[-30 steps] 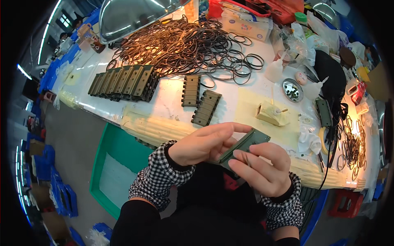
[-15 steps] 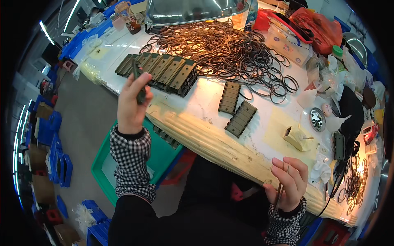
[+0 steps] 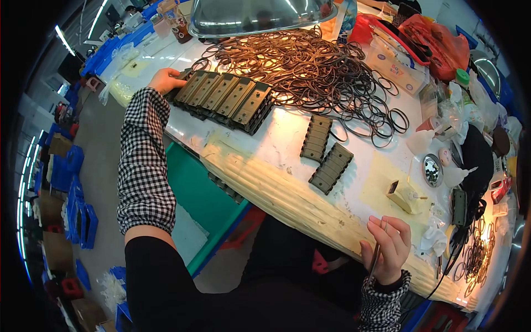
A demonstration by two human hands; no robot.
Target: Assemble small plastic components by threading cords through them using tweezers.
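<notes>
My left hand reaches to the left end of a row of olive-green ribbed rectangular covers, which lean against one another. Its fingers are closed on a dark green ribbed cover at that end, partly hidden by the hand and the row. Over the wooden front edge, my right hand is raised with bent fingers. Between its thumb and fingers is a slim pointed tool, perhaps tweezers. Two more ribbed covers, one upper and one lower, lie on the white table between the hands.
A big tangle of dark rubber rings lies behind the row, below a lamp hood. At right are a small cream block, a round metal dish and plastic bags. A green bin stands below the table edge.
My left hand has moved away and to the left, bringing the dark green cover from above the table to the row's left end. My right hand has barely moved.
</notes>
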